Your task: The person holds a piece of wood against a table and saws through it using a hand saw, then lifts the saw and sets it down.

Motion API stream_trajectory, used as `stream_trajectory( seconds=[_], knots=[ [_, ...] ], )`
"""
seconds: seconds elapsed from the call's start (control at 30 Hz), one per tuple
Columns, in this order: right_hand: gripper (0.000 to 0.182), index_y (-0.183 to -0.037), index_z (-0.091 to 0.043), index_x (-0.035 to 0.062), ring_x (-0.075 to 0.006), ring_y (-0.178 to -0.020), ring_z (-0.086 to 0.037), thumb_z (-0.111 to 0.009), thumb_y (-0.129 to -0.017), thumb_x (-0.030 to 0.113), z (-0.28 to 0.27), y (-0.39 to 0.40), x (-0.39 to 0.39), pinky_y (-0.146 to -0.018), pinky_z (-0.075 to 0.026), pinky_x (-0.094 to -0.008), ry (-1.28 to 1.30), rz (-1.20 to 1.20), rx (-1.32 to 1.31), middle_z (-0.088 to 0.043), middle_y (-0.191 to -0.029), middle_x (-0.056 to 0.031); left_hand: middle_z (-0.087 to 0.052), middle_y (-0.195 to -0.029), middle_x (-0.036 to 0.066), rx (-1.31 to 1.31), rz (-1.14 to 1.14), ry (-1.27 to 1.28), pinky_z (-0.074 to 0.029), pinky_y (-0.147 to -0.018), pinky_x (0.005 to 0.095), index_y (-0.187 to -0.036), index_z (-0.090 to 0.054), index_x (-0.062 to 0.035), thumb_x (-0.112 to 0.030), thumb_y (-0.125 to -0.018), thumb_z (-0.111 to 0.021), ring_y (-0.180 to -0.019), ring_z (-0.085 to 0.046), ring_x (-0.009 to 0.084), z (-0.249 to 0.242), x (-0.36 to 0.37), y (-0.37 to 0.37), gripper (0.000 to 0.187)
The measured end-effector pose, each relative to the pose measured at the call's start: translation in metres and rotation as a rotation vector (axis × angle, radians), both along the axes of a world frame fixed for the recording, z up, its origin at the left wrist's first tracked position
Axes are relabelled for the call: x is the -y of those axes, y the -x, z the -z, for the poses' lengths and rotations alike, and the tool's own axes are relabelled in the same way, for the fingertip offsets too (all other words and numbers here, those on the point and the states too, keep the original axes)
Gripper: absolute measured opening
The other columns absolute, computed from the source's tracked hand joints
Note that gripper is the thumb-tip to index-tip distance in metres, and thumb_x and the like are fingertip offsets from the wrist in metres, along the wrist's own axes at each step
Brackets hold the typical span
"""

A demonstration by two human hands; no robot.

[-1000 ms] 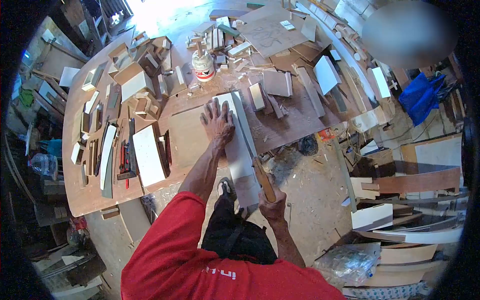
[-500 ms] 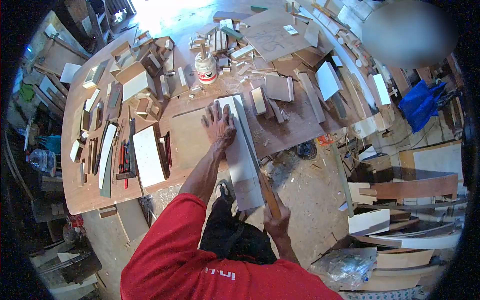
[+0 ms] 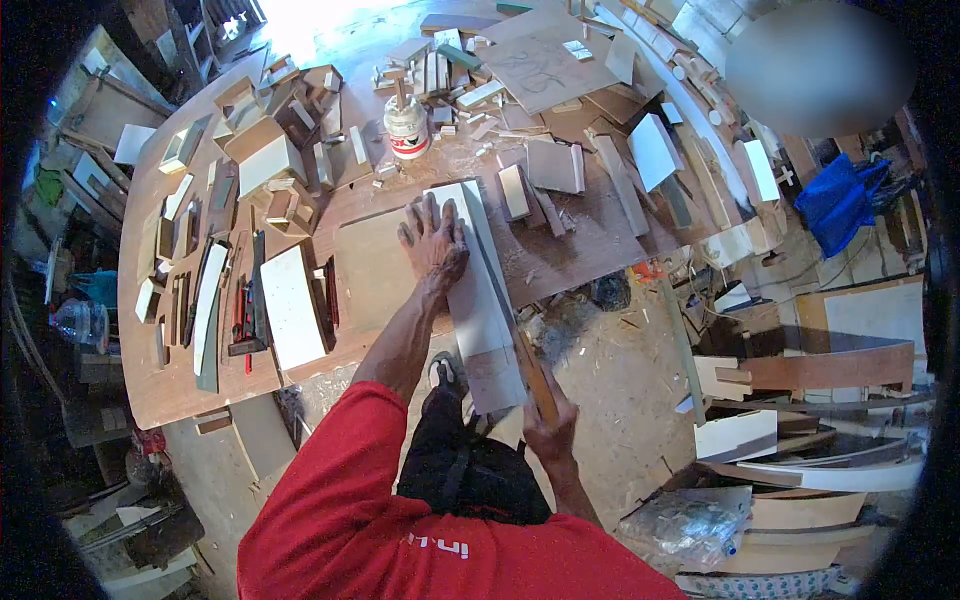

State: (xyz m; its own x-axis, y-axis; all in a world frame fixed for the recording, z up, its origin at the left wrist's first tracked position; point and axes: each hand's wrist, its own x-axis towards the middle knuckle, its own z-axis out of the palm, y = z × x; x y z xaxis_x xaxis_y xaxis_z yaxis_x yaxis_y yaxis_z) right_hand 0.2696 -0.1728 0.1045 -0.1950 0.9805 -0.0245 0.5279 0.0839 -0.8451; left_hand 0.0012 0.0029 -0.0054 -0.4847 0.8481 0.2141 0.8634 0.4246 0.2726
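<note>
While the left hand (image 3: 437, 248) lies flat, fingers spread, on the board (image 3: 478, 305) overhanging the counter (image 3: 580, 265), the right hand (image 3: 551, 430), gripping the tool (image 3: 539, 388) by its wooden handle, sits farther back than a second ago, suggesting a stroke along the board's right edge.

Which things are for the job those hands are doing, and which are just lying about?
For the job:
pale board, under the left hand
wooden-handled tool, in the right hand
table, under the board's far end

Probably just lying about:
white tub
blue bundle
clear plastic
</note>
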Motion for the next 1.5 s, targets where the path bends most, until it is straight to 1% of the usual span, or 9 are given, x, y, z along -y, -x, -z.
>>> stream_trajectory(
  seconds=[0.07,0.23,0.73,0.77,0.9,0.97,1.07,1.27,1.5],
  knots=[
    [0.054,-0.129,-0.052,-0.0018,-0.02,-0.062,-0.065,-0.058,-0.076,0.005,0.006,0.018,-0.021,-0.058,-0.051,-0.0325,0.058,-0.051,-0.05,-0.066,-0.079,-0.0173,-0.024,-0.156,0.005,-0.002,-0.002,0.008,-0.012,-0.112,0.0595,-0.143,-0.038,-0.0345,-0.046,-0.095,-0.041,-0.144,-0.017,0.0359,-0.004,-0.001,0.002,0.05],
    [0.05,-0.128,-0.05,-0.0079,-0.0277,-0.077,-0.069,-0.056,-0.079,0.001,-0.011,-0.006,0.015,-0.069,-0.053,-0.0326,-0.07,-0.036,-0.011,-0.067,-0.098,-0.0228,-0.023,-0.156,0.008,0.099,0.009,-0.003,-0.008,-0.112,0.0601,-0.143,-0.041,-0.0274,-0.04,-0.095,-0.041,-0.143,-0.014,0.0387,-0.008,-0.001,0.0,0.05],
    [0.046,-0.127,-0.054,-0.0017,-0.0194,-0.064,-0.063,-0.059,-0.081,0.004,0.0,0.013,-0.004,-0.06,-0.05,-0.0334,-0.054,0.02,-0.077,-0.065,-0.079,-0.0192,-0.024,-0.155,0.009,0.087,0.04,-0.057,-0.01,-0.112,0.0601,-0.142,-0.043,-0.0252,-0.037,-0.093,-0.045,-0.144,-0.015,0.0375,-0.007,0.001,-0.002,0.05],
    [0.045,-0.126,-0.054,-0.0019,-0.0185,-0.062,-0.061,-0.058,-0.082,0.003,0.006,0.018,-0.011,-0.059,-0.05,-0.0329,0.094,0.013,-0.071,-0.063,-0.077,-0.0198,-0.024,-0.156,0.009,0.083,0.034,-0.062,-0.01,-0.112,0.0601,-0.141,-0.043,-0.0251,-0.037,-0.093,-0.046,-0.144,-0.015,0.0378,-0.006,0.002,0.0,0.05],
    [0.053,-0.131,-0.051,-0.0008,-0.0234,-0.061,-0.066,-0.059,-0.079,0.011,0.002,-0.004,0.018,-0.058,-0.052,-0.0329,-0.118,-0.008,0.057,-0.067,-0.083,-0.02,-0.023,-0.156,0.009,0.098,0.033,-0.042,-0.009,-0.112,0.0603,-0.141,-0.043,-0.0252,-0.037,-0.093,-0.045,-0.143,-0.015,0.0384,-0.008,0.0,0.0,0.05],
    [0.053,-0.13,-0.051,-0.0021,-0.0237,-0.062,-0.066,-0.059,-0.079,0.011,-0.003,-0.011,0.026,-0.058,-0.051,-0.0332,-0.078,0.01,0.01,-0.067,-0.083,-0.0205,-0.024,-0.156,0.006,0.04,0.003,-0.016,-0.011,-0.112,0.06,-0.143,-0.039,-0.0344,-0.045,-0.093,-0.043,-0.143,-0.017,0.0366,-0.002,-0.001,0.003,0.051],
    [0.054,-0.13,-0.05,-0.004,-0.0244,-0.063,-0.067,-0.06,-0.079,0.01,0.004,0.0,0.008,-0.059,-0.051,-0.0342,-0.091,0.043,-0.01,-0.066,-0.083,-0.0219,-0.022,-0.156,0.007,0.064,0.019,-0.034,-0.01,-0.111,0.0617,-0.141,-0.043,-0.0274,-0.038,-0.093,-0.044,-0.143,-0.014,0.0391,-0.001,-0.001,0.001,0.05],
    [0.043,-0.124,-0.054,-0.0057,-0.0227,-0.076,-0.067,-0.057,-0.081,0.002,0.002,-0.009,0.025,-0.068,-0.052,-0.0345,-0.081,0.015,0.031,-0.066,-0.087,-0.0218,-0.021,-0.157,0.007,0.09,0.014,-0.012,-0.011,-0.111,0.0619,-0.142,-0.042,-0.0283,-0.04,-0.093,-0.044,-0.143,-0.014,0.0387,-0.008,-0.002,0.0,0.05],
    [0.047,-0.128,-0.052,-0.005,-0.019,-0.074,-0.066,-0.057,-0.082,0.001,0.002,0.009,0.003,-0.065,-0.052,-0.0326,0.078,0.002,0.0,-0.067,-0.087,-0.0202,-0.027,-0.155,0.008,0.072,0.009,-0.021,-0.011,-0.111,0.0607,-0.142,-0.042,-0.0281,-0.041,-0.094,-0.043,-0.143,-0.018,0.0383,-0.008,0.001,0.001,0.05]
  ],
)
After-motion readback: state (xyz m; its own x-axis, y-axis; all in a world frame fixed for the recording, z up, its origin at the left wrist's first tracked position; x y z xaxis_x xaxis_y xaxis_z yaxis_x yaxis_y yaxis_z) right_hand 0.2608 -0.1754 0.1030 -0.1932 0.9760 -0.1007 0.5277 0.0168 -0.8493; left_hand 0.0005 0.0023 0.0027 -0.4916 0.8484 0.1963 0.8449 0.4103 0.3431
